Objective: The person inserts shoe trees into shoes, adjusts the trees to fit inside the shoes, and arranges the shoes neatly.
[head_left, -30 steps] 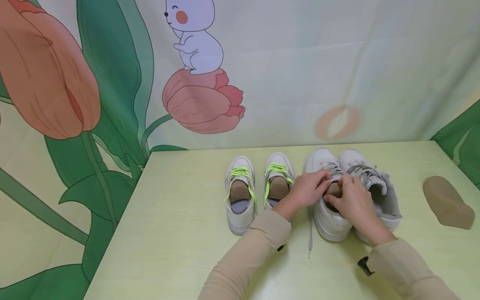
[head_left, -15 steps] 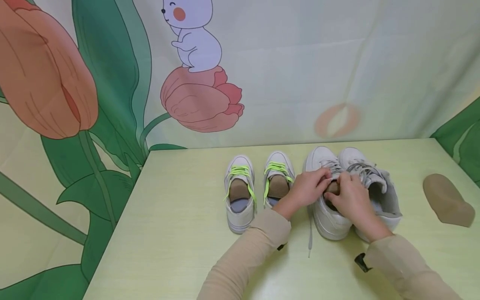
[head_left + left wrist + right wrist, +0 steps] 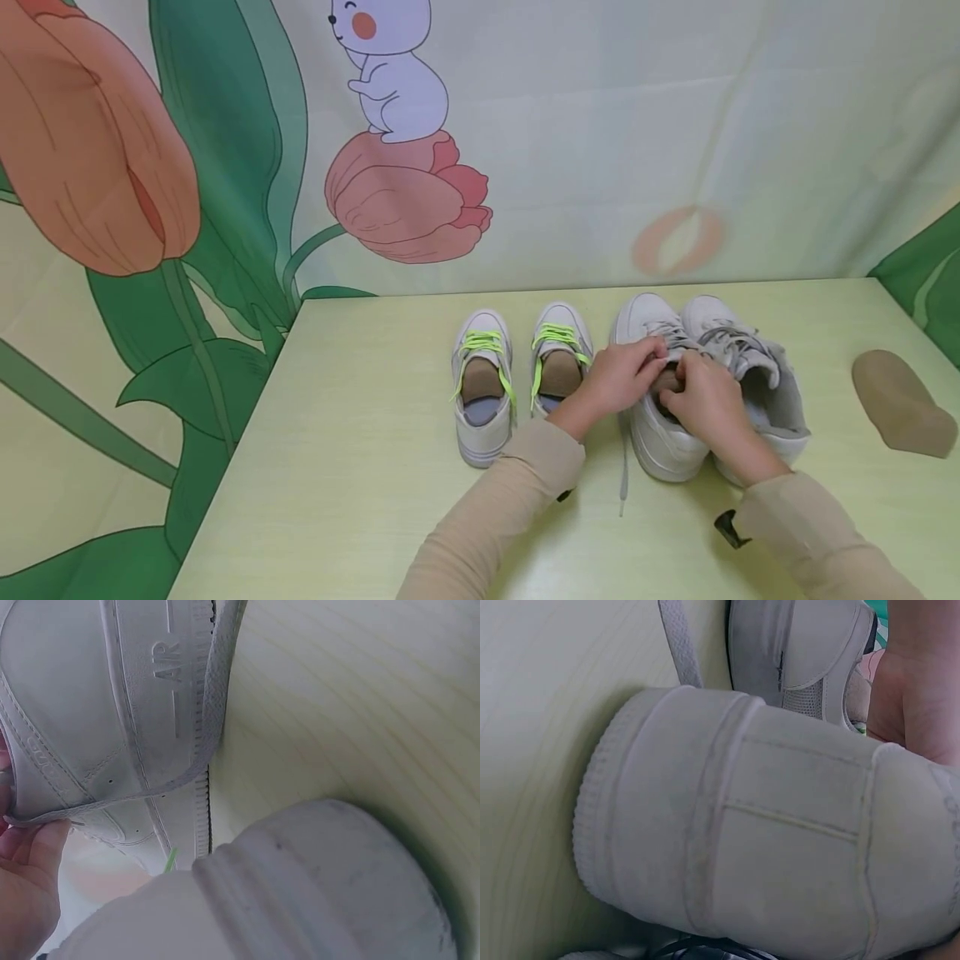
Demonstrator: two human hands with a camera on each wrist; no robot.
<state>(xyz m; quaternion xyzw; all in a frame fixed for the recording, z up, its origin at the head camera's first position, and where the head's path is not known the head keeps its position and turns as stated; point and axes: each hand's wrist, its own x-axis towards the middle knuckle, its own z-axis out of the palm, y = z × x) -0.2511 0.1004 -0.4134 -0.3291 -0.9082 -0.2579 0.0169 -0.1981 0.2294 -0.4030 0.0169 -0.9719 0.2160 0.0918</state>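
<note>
A large white sneaker stands on the table with its toe pointing away. My left hand grips the left side of its opening near the tongue; in the left wrist view its thumb lies by a grey shoelace. My right hand reaches into the opening, with bent fingers and thumb about a brown shoe insert. The fingertips are partly hidden. Its mate, another large white sneaker, stands close on the right. The right wrist view mostly shows a white shoe heel.
Two smaller white sneakers with lime laces, one at left and one beside my left forearm, hold brown inserts. A loose brown insert lies at the right. The pale table meets a printed cloth backdrop.
Both hands stay at the same sneaker. The brown insert in its opening looks darker and more covered by my right hand. The head view has shifted slightly.
</note>
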